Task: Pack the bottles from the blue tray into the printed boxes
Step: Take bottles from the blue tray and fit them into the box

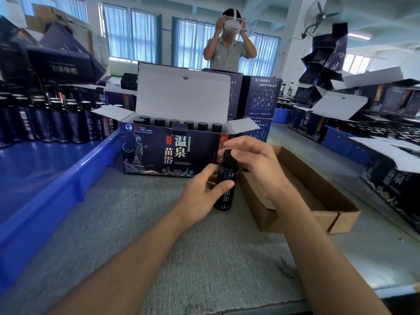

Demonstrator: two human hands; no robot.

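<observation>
Gripping the bottle [225, 196], the left hand [202, 192] holds it upright just near of the printed box [159, 153]; the right hand [254, 162] pinches the cap [228, 155]. A loose cap could leak; a slack grip could drop it.

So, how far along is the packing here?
Done: the open dark-blue printed cardboard box holds a row of black-capped bottles. In hand: the left hand grips one dark labelled bottle while the right hand pinches its cap, in front of the box. Left: many more bottles stand in the blue plastic tray.
</observation>
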